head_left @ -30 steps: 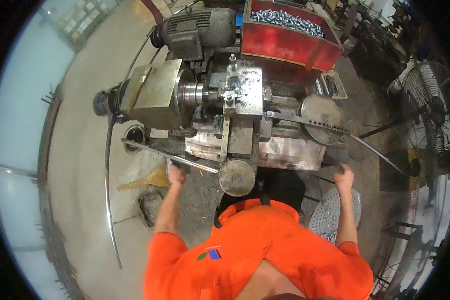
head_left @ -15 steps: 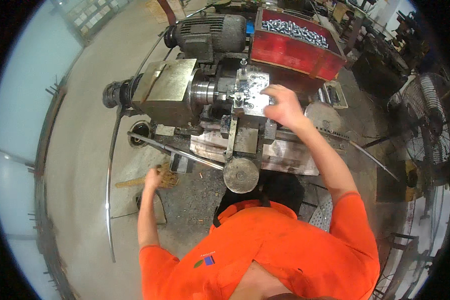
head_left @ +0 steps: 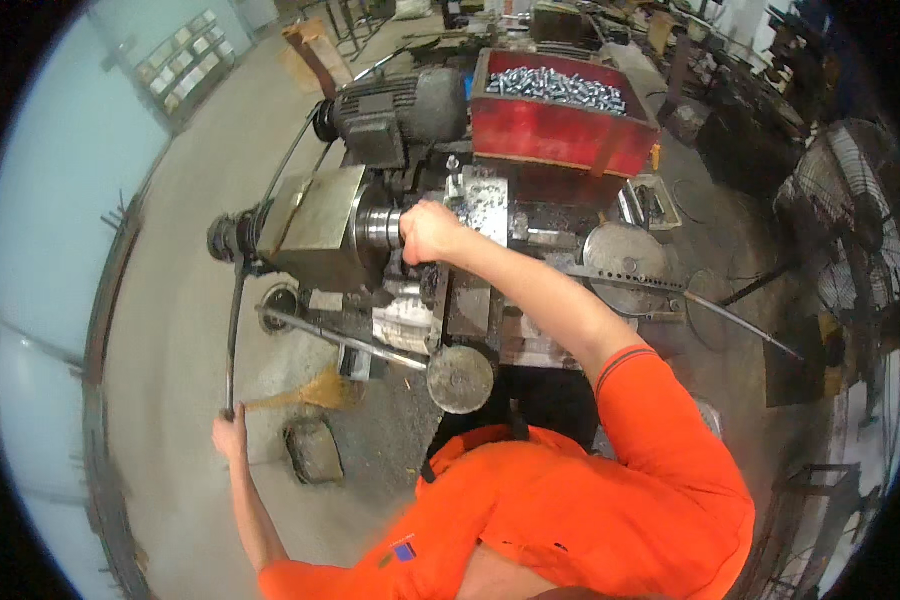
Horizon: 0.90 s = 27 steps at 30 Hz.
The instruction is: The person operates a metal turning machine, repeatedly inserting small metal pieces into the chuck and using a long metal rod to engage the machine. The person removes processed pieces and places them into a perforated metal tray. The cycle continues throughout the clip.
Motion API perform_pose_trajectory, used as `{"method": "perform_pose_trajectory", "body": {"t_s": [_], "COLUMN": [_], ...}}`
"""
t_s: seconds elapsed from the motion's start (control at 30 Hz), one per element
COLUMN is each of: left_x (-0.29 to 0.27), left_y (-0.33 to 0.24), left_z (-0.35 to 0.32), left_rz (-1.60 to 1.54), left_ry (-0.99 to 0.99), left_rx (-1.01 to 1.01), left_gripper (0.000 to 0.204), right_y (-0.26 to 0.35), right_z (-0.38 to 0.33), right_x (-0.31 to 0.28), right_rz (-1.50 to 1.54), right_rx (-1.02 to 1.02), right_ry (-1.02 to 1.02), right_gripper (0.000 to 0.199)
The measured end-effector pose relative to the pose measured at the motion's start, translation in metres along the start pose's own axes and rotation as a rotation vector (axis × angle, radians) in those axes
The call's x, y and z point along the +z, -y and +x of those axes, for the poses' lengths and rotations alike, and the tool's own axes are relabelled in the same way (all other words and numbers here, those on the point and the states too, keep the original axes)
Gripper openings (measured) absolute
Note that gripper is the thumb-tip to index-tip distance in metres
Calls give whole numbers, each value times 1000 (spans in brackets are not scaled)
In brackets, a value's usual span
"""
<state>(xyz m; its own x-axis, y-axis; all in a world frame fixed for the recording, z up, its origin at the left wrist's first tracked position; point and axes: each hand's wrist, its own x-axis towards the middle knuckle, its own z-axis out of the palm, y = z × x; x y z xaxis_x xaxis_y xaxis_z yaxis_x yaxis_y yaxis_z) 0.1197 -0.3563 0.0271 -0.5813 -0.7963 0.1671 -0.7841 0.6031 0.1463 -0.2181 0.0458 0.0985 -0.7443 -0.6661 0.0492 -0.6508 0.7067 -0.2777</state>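
I stand at a small lathe (head_left: 470, 300) in an orange shirt. My right hand (head_left: 428, 232) reaches over the machine, fingers curled against the front of the chuck (head_left: 375, 226); whatever it grips is hidden. My left hand (head_left: 230, 436) is stretched low to the left, closed on the near end of a long dark metal rod (head_left: 232, 340). The rod runs up to the rear of the grey headstock (head_left: 315, 225).
A red bin (head_left: 560, 140) of small silver parts (head_left: 555, 88) sits behind the lathe, beside a grey motor (head_left: 390, 105). A round handwheel (head_left: 460, 378) and a long lever (head_left: 340, 338) stick out toward me. A pedestal fan (head_left: 850, 220) stands right; a brush (head_left: 305, 392) lies on the floor.
My right hand rose from beside my hip to the machine, then shifted left to the chuck. My left hand dropped from the lever, moved out left and took hold of the rod's end.
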Motion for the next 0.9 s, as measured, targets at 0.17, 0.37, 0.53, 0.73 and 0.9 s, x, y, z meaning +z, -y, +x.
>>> {"method": "perform_pose_trajectory", "body": {"t_s": [0.17,0.37,0.53,0.73,0.9], "left_x": [21,9,-2,13,-15], "left_y": [14,12,-60,-12,-41], "left_z": [2,1,-71,-63,3], "left_rz": [2,-6,-14,-107,-436], "left_ry": [-76,-25,46,50,483], "left_rx": [-33,-68,-91,50,255], "left_gripper": [46,45,36,34,26], "right_y": [4,5,1,-27,-148], "right_z": [-3,-2,-4,-43,-96], "right_x": [-1,-1,-1,-76,-163], "right_rz": [17,35,-4,-191,-346], "right_rx": [-51,-21,17,143,358], "right_ry": [-66,-28,-41,-164,-614], "right_gripper": [26,26,27,29,40]}}
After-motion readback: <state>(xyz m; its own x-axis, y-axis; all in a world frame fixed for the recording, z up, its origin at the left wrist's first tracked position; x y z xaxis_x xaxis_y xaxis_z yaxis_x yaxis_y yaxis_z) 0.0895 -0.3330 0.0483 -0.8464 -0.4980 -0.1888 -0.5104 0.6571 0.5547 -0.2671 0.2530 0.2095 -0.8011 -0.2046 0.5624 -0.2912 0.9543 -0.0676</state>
